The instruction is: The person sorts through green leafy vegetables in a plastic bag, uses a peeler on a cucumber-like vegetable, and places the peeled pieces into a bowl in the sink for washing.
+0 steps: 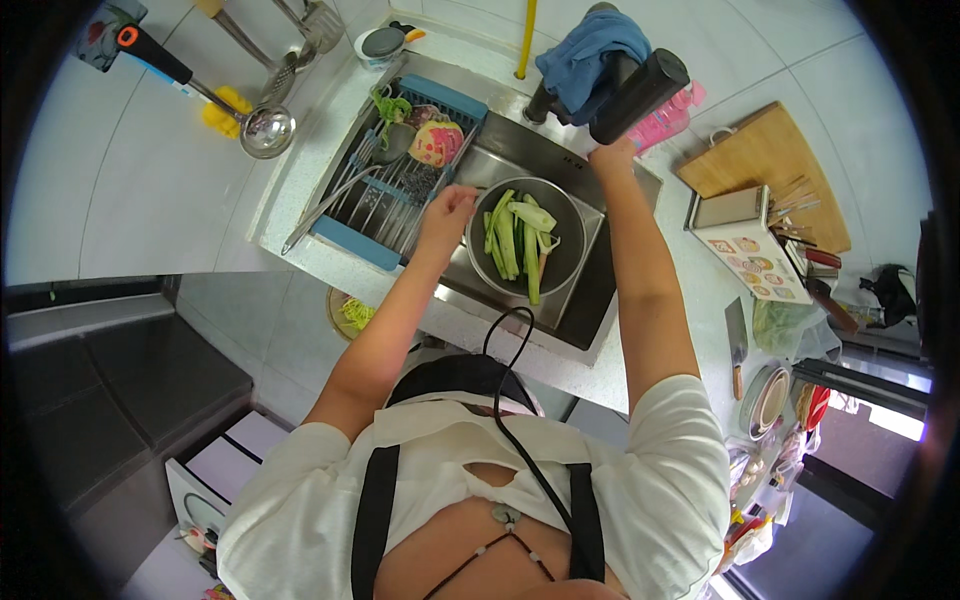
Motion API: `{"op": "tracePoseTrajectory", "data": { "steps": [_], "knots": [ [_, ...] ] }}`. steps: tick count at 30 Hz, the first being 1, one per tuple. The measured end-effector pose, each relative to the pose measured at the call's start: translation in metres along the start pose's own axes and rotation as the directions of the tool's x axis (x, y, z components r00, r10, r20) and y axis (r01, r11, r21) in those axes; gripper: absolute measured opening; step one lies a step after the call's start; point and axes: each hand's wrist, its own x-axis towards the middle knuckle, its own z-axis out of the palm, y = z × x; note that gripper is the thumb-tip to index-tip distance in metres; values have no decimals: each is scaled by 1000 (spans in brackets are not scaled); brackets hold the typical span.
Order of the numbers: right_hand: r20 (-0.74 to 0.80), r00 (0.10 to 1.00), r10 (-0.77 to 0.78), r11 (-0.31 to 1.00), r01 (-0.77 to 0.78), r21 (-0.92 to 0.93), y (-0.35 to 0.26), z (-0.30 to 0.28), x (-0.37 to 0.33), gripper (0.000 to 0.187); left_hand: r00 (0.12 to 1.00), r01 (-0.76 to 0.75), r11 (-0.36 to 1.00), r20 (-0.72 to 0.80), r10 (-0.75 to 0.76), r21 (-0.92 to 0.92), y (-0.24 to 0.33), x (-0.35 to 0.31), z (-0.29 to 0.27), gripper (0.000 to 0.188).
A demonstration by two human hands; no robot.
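Observation:
A round steel bowl (577,262) sits in the sink (590,327), holding several cut green vegetable stalks (508,240) and a paler piece (533,216). At the bowl's upper left rim is my left hand (453,208), its fingers closed together on the edge. My right hand (613,153) reaches to the back right of the sink, beside a dark faucet (640,97) and a pink bottle (664,118). The faucet hides the fingers of that hand, so its grip does not show. A blue cloth (597,55) hangs over the faucet.
Left in the sink, a blue-edged drying rack (357,243) holds greens, a patterned round item (437,143) and a long-handled ladle (327,210). To the right stand a wooden cutting board (770,165) and a knife block (752,245); a cleaver (736,330) lies on the counter.

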Motion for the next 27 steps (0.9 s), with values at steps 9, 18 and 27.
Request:
{"op": "tracePoseTrajectory", "data": {
  "steps": [9,18,27],
  "knots": [
    [23,942,336,830,-308,465,-28,-7,-128,42,1000,29,998,-10,-29,48,-33,13,-7,18],
    [781,439,445,317,-893,321,-12,68,-235,34,935,351,935,-70,-347,59,-79,6,-7,34],
    [690,586,425,532,-778,334,-32,72,-218,32,747,665,747,-1,-665,-28,-101,24,-10,50]
  ]
}}
